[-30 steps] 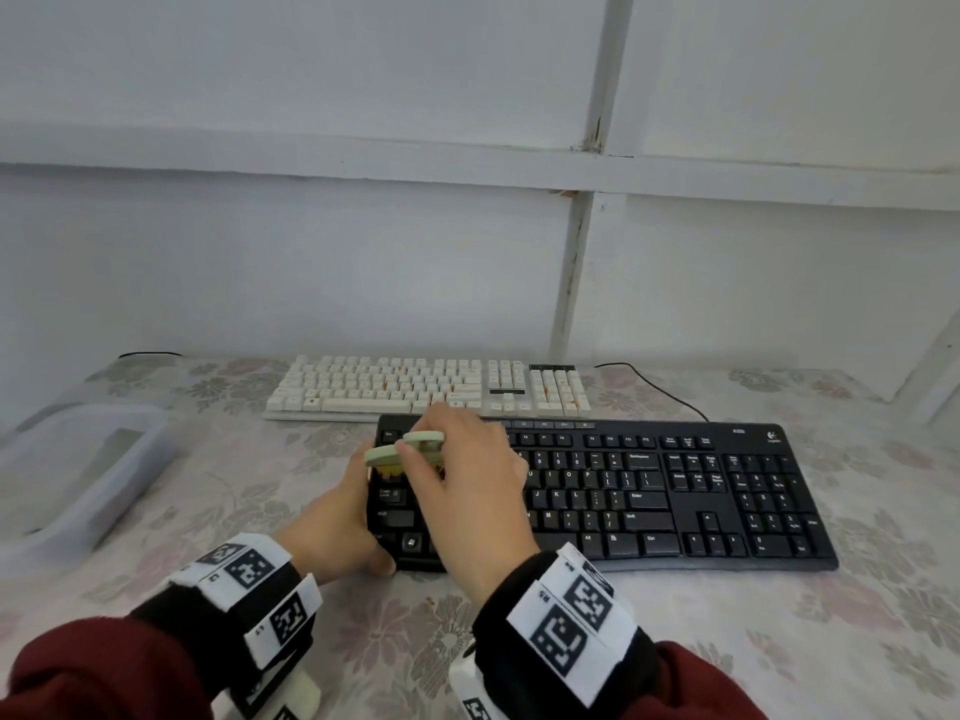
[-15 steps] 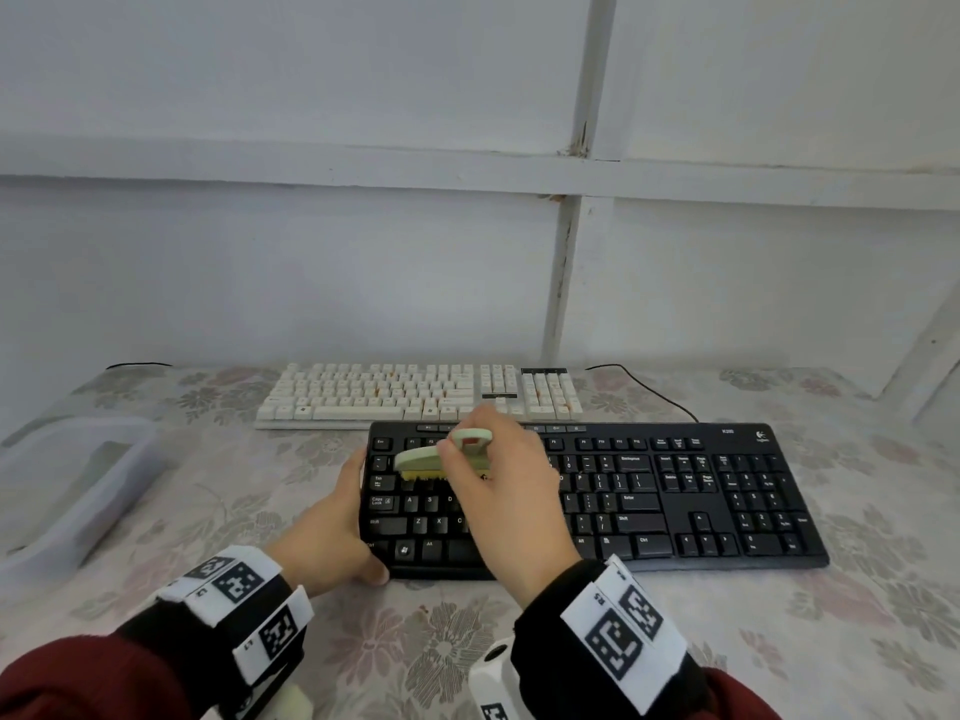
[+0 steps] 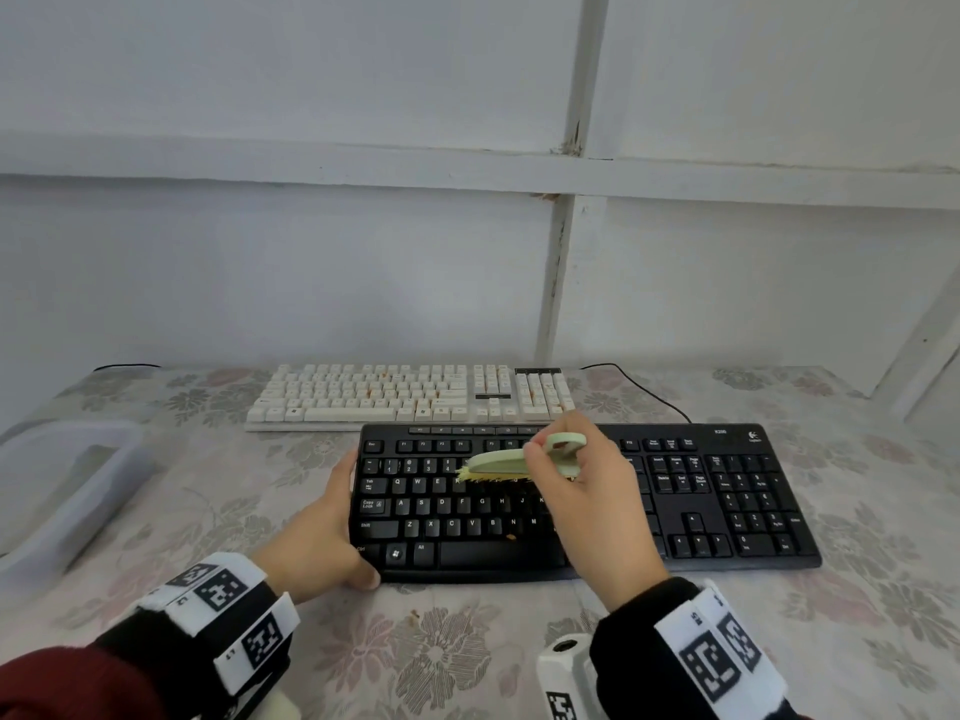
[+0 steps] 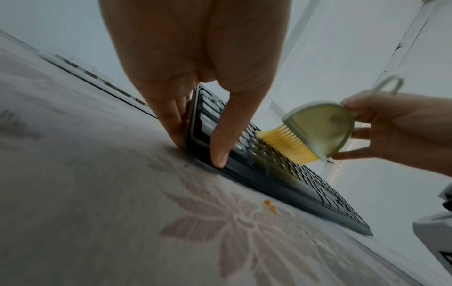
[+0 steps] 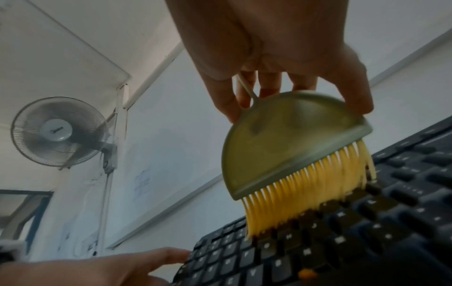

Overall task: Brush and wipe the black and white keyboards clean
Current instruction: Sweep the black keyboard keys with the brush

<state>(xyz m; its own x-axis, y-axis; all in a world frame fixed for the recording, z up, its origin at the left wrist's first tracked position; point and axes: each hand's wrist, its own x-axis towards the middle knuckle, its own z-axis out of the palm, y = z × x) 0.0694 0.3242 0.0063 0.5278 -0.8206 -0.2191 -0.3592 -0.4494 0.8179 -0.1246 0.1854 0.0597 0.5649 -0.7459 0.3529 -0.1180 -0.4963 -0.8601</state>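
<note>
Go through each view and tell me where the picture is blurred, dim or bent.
Head view: sharp and evenly lit, wall beams bowed by the wide lens, brush slightly smeared. Left wrist view: dim, tablecloth soft, left hand huge at the black keyboard. Right wrist view: bristles streaked, right hand shadowed, fan fairly clear.

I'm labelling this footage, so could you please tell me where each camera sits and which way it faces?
Head: looks forward and down at the black keyboard; both hands show.
Left wrist: low by the table, looks along the left hand at the keyboard's end.
Right wrist: looks along the right hand, up at the brush.
All views share keyboard and brush.
</note>
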